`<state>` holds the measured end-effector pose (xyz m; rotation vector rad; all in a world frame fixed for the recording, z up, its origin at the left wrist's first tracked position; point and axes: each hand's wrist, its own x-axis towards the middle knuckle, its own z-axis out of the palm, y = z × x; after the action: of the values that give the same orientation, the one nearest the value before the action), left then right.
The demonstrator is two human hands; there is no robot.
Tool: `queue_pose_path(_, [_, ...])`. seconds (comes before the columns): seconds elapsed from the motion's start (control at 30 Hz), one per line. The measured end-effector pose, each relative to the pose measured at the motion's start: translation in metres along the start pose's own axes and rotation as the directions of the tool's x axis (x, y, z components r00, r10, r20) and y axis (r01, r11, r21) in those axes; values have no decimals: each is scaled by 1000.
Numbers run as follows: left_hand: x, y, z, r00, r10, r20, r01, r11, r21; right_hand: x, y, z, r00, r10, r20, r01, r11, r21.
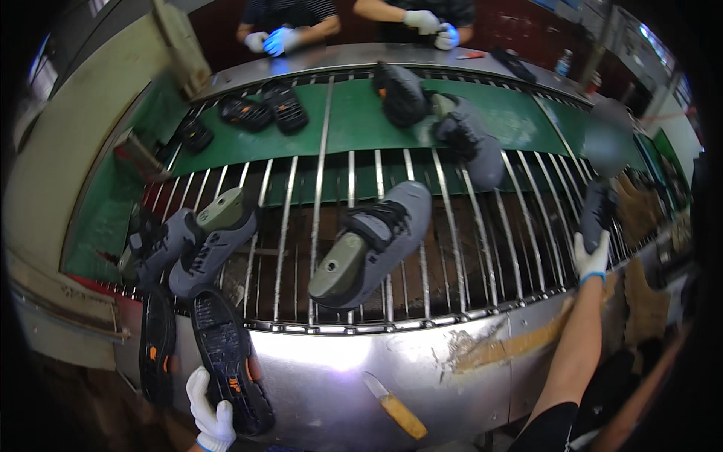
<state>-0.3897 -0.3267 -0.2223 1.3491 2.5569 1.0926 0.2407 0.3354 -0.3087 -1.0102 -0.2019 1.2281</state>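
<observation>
My left hand [211, 414], in a white glove, is at the lower left with fingers stretched and thumb apart. It is beside a black shoe sole [218, 324] with orange marks; whether it touches the sole I cannot tell. A second black sole [157, 346] lies to its left. Far to the right, my right hand [591, 258], gloved in white with a blue cuff, is closed around the near end of a dark grey shoe [597, 211] over the rollers. On the rollers ahead lies a grey shoe [388, 241] with a green last inside.
More grey shoes [215, 241] sit at the left on the roller conveyor [350, 181]. A knife [395, 407] with a yellow handle lies on the metal ledge [316, 369]. Beyond, a green belt [346, 113] carries soles and shoes. Two gloved people stand across; another arm [648, 395] is at right.
</observation>
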Motion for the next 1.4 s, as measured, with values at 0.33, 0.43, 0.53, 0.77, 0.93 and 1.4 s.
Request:
queue_pose_path(0.33, [8, -2, -5, 991, 125, -38, -124, 992, 29, -73, -32, 9, 960, -258, 104, 278, 908, -314])
queue_pose_path(0.43, [9, 15, -17, 975, 178, -131, -192, 976, -103, -170, -27, 19, 967, -156, 200, 231, 869, -437])
queue_pose_path(0.53, [24, 48, -29, 930, 346, -128, -367, 898, -243, -288, -63, 8, 896, -186, 402, 388, 767, -511])
queue_pose_path(0.77, [-1, 76, -40, 529, 573, 626, 846, -300, -441, -568, -83, 51, 385, -22, 923, 870, 341, -355])
queue_pose_path(0.93, [-104, 51, -57, 479, 326, 815, 841, 95, -533, -713, 10, 50, 328, -15, 944, 765, 591, -257])
queue_pose_path(1.4, [66, 6, -85, 764, 386, 518, -341, 922, -184, -733, 199, -118, 277, 790, 547, -657, 571, -492])
